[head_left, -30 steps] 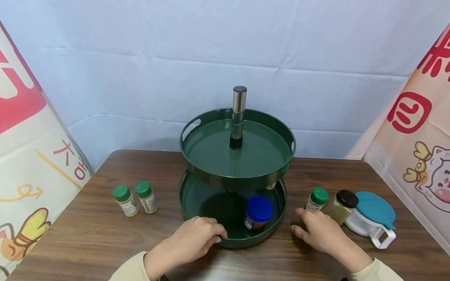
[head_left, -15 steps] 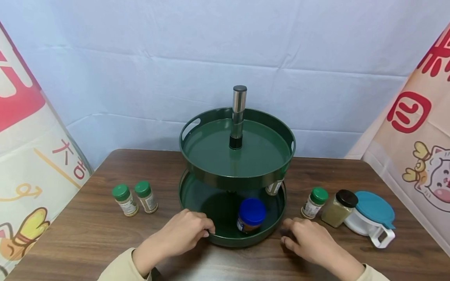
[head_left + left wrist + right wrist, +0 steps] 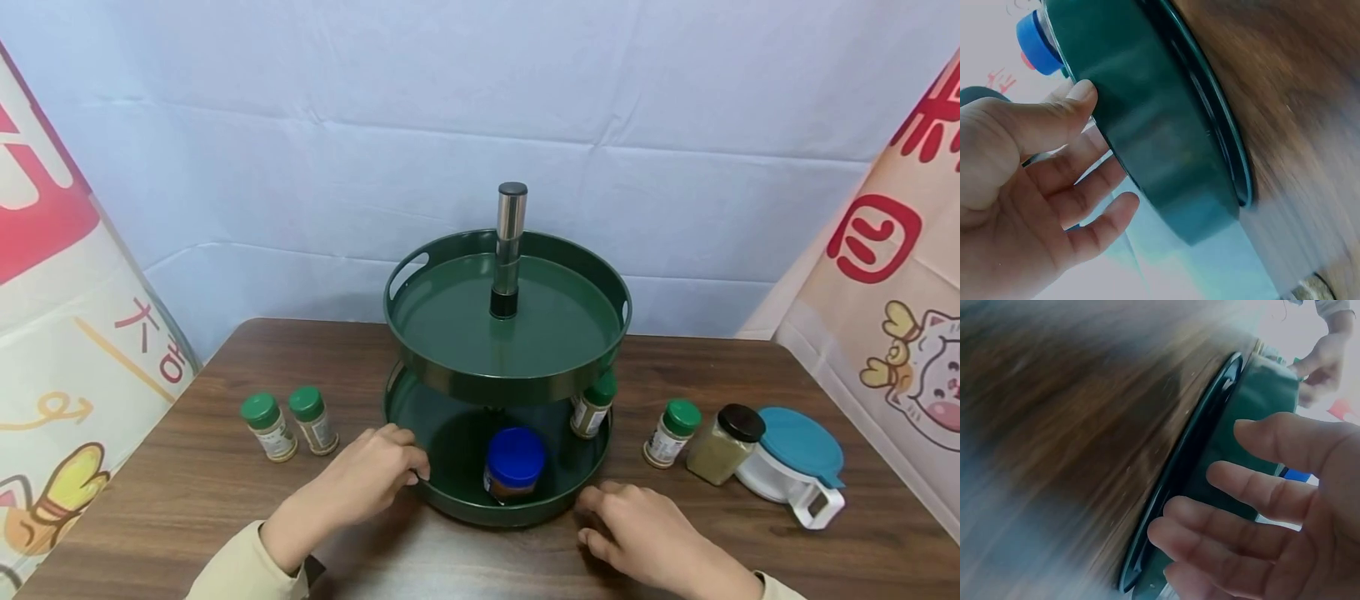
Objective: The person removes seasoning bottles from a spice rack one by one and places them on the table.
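A dark green two-tier turntable rack (image 3: 495, 383) stands mid-table. My left hand (image 3: 371, 471) pinches the left front rim of its lower tray (image 3: 487, 512); in the left wrist view the thumb (image 3: 1082, 94) lies at the rim, the fingers curving over it. Beside the tray's right front edge is my right hand (image 3: 641, 533), holding nothing. Its relaxed fingers (image 3: 1229, 519) reach along the tray's outer wall in the right wrist view. On the lower tray sit a blue-lidded jar (image 3: 516, 462) and, at right, a green-capped spice bottle (image 3: 591, 408), its top partly behind the upper tray.
Two green-capped spice bottles (image 3: 288, 425) stand at left. To the right come another green-capped spice bottle (image 3: 670, 435), a black-lidded jar (image 3: 723, 446) and a white container with a teal lid (image 3: 798, 450). The upper tray (image 3: 450, 325) has a metal post (image 3: 511, 242) through its centre.
The lower tray has turned, carrying the blue-lidded jar leftward and bringing the green-capped bottle forward into sight. My left hand moved left with the rim; my right hand moved left from the bottle.
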### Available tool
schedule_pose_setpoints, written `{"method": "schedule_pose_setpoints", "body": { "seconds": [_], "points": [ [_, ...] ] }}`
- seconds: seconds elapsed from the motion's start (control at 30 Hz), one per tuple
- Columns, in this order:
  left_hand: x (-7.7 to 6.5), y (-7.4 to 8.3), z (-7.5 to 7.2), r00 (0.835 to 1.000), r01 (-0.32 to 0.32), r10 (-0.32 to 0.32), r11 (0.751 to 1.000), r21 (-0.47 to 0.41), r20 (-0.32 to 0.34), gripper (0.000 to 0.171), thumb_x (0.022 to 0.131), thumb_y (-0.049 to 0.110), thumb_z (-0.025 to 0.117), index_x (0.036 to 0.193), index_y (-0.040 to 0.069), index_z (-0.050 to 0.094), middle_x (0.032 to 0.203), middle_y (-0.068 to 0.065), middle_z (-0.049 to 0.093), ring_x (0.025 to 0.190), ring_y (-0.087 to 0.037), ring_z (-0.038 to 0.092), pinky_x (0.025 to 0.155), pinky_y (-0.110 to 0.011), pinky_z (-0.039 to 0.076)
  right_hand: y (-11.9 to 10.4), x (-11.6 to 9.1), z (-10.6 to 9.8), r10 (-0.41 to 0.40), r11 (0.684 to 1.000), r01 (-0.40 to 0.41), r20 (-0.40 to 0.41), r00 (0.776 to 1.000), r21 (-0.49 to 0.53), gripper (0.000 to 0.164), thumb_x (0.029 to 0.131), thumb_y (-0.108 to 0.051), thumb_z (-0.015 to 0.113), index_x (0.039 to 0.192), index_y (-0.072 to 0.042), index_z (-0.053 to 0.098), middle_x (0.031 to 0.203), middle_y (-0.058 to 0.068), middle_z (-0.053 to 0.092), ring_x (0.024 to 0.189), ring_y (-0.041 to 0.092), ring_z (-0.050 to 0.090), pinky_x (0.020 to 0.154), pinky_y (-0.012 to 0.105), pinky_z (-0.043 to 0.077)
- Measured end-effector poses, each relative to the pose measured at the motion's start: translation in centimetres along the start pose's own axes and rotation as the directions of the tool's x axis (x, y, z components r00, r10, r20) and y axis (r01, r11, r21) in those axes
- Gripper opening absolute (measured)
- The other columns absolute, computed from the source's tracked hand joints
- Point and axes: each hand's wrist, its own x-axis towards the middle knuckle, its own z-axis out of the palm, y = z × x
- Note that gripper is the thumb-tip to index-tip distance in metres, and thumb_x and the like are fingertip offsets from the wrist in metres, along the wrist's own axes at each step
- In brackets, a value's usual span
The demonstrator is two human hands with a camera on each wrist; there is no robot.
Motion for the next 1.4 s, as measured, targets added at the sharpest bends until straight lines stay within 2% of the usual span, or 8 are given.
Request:
{"method": "schedule_pose_setpoints", "body": {
  "seconds": [0.13,0.37,0.73,0.97,1.13,1.4],
  "points": [
    [-0.2,-0.7,-0.2,1.000,0.022,-0.022,1.000,-0.007,-0.015,0.020,0.074,-0.002,0.073,0.079,0.017,0.069,0.079,0.007,0.058,0.076,-0.015,0.056,0.063,-0.030,0.048,-0.5,0.2,0.1,-0.017,1.000,0.017,0.030,0.999,0.015,0.013,0.084,-0.028,0.068,0.093,-0.021,0.062,0.078,-0.012,0.052,0.065,0.005,0.052,0.048,0.028,0.041],
    [-0.3,-1.5,-0.3,0.997,0.074,-0.074,0.996,-0.054,0.003,0.022,0.075,-0.008,0.070,0.081,0.014,0.069,0.082,0.005,0.060,0.080,-0.015,0.060,0.062,-0.025,0.049,-1.2,0.8,0.4,-0.033,0.998,0.030,0.071,0.997,0.053,0.016,0.085,-0.026,0.066,0.097,-0.015,0.065,0.081,-0.009,0.055,0.067,0.003,0.053,0.052,0.028,0.044],
    [-0.3,-1.3,-0.1,0.996,0.090,-0.089,0.991,-0.101,0.019,0.024,0.075,-0.010,0.068,0.089,0.009,0.068,0.088,0.002,0.062,0.085,-0.016,0.060,0.068,-0.026,0.050,-0.5,0.3,0.1,-0.023,0.998,0.019,0.061,0.998,0.067,0.017,0.086,-0.029,0.066,0.099,-0.017,0.065,0.084,-0.010,0.057,0.070,0.005,0.055,0.052,0.028,0.044],
    [0.0,0.1,-0.1,0.999,0.032,-0.030,0.992,-0.120,0.015,0.024,0.074,-0.003,0.073,0.093,0.010,0.068,0.091,0.002,0.062,0.088,-0.016,0.058,0.072,-0.030,0.049,1.3,-0.5,-0.9,0.038,0.996,-0.040,0.030,0.999,0.075,0.017,0.085,-0.029,0.067,0.098,-0.019,0.063,0.084,-0.011,0.056,0.069,0.007,0.056,0.051,0.028,0.043],
    [0.2,1.1,0.3,1.000,-0.021,0.021,0.992,-0.123,-0.003,0.021,0.075,0.003,0.074,0.093,0.011,0.068,0.090,0.004,0.063,0.088,-0.015,0.058,0.074,-0.029,0.048,2.5,-0.7,-1.6,0.087,0.994,-0.087,0.014,0.996,0.061,0.017,0.084,-0.027,0.068,0.096,-0.016,0.062,0.079,-0.009,0.052,0.063,0.004,0.051,0.049,0.028,0.040],
    [0.4,1.9,0.7,0.999,-0.039,0.038,0.992,-0.117,-0.013,0.018,0.076,0.003,0.074,0.090,0.013,0.069,0.086,0.006,0.063,0.082,-0.011,0.056,0.069,-0.026,0.047,4.0,-0.5,-1.9,0.225,0.972,-0.226,0.015,0.974,0.063,0.022,0.083,-0.024,0.070,0.100,-0.012,0.062,0.076,-0.008,0.053,0.055,0.005,0.047,0.046,0.029,0.036]
  ]
}}
